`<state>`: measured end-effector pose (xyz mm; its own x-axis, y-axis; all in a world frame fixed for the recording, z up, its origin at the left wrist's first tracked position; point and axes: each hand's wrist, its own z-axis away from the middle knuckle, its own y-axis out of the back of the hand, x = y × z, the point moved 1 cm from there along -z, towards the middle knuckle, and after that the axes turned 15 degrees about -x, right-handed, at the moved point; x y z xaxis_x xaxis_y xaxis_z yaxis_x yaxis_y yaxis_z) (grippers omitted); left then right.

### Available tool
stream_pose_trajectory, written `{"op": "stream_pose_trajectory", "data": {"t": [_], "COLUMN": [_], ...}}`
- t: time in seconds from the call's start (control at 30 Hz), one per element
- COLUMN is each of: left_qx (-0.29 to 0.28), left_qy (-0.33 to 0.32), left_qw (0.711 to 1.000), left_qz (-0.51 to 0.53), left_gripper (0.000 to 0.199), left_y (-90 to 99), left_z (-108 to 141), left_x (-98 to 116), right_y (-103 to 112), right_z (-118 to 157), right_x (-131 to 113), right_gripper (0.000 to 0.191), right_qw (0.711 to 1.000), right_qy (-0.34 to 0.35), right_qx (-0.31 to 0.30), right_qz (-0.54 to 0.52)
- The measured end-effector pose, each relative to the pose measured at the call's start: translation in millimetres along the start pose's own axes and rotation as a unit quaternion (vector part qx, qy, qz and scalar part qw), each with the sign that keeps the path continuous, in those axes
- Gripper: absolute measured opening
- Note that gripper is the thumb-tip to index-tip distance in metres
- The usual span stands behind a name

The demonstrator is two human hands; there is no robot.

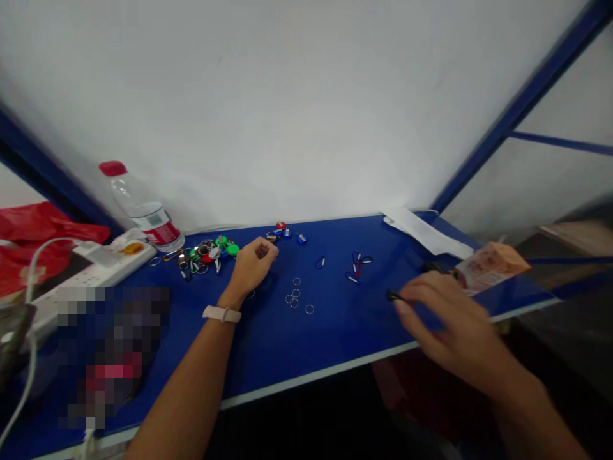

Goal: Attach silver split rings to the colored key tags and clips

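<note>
Hard to make out: the small dark piece [393, 295] at the R hand's fingertips – too small and blurred to identify, its near end covered by the thumb and index. Another black object [432, 267] shows just past the R knuckles, partly hidden by them. One wire ring [251, 294] peeks out beside the L hand, mostly covered. Lower L, a pixelated patch [115, 351] blanks out whatever lies there; the red bag [48, 233] and white power strip [62, 284] run off or near the pic's L edge.

L hand [251, 265]: forearm reaches up from the bottom edge, pale wristband [221, 314] on, hand low over the blue table [287, 358]. Fingers curled, thumb near index; can't tell if anything's in them. Nearest are the blue-and-red round pieces [287, 233], just beyond the fingertips.

R hand [467, 335]: comes in from lower R, blurred, over the table's front edge, thumb & index closed on the dark piece, pointing L.

Between hands: loose rings [294, 303], a lone blue clip [320, 262], and a blue/red clip cluster [359, 268] nearer the R. Mixed keyring pile [205, 255] sits L of the L hand, by the bottle [160, 227]. White paper [426, 233] and orange packet [495, 265] lie beyond the R hand.
</note>
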<state>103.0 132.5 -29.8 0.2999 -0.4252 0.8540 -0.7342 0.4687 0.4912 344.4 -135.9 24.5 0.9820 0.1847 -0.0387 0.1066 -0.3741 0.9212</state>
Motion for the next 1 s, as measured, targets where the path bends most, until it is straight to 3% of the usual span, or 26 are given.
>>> {"op": "stream_pose_trajectory", "data": {"t": [0.13, 0.23, 0.37, 0.5, 0.63, 0.8, 0.9, 1.0], "left_qx": [-0.006, -0.013, -0.016, -0.017, -0.004, 0.007, 0.005, 0.001], "left_qy": [0.008, 0.017, 0.017, 0.015, 0.016, 0.008, 0.007, 0.01], "left_qw": [1.0, 0.999, 0.999, 0.998, 0.998, 0.998, 0.999, 0.999], "left_qz": [-0.015, -0.035, -0.043, -0.054, -0.062, -0.054, -0.045, -0.034], "left_gripper": [0.023, 0.024, 0.025, 0.027, 0.026, 0.024, 0.023, 0.024], "left_y": [0.3, 0.9, 1.0, -0.5, -1.2, -1.0, -0.9, -0.5], "left_z": [-2, -3, -3, -4, -3, -1, -1, 1], "left_x": [-1, 0, -1, -4, -4, -1, -1, 0], "right_y": [-39, -59, -49, -32, -40, -80, -104, -123], "right_z": [9, 17, 15, -2, -39, -112, -158, -191], "right_x": [24, 42, 37, 13, -10, -18, -11, -3], "right_gripper": [0.019, 0.02, 0.022, 0.024, 0.019, 0.015, 0.029, 0.046], "right_qw": [0.986, 0.975, 0.97, 0.978, 0.989, 0.986, 0.974, 0.966], "right_qy": [-0.055, -0.103, -0.122, -0.119, -0.097, -0.106, -0.176, -0.19], "right_qx": [-0.068, -0.093, -0.118, -0.092, -0.067, -0.125, -0.139, -0.175], "right_qz": [0.139, 0.172, 0.175, 0.148, 0.088, -0.013, -0.013, 0.0]}}
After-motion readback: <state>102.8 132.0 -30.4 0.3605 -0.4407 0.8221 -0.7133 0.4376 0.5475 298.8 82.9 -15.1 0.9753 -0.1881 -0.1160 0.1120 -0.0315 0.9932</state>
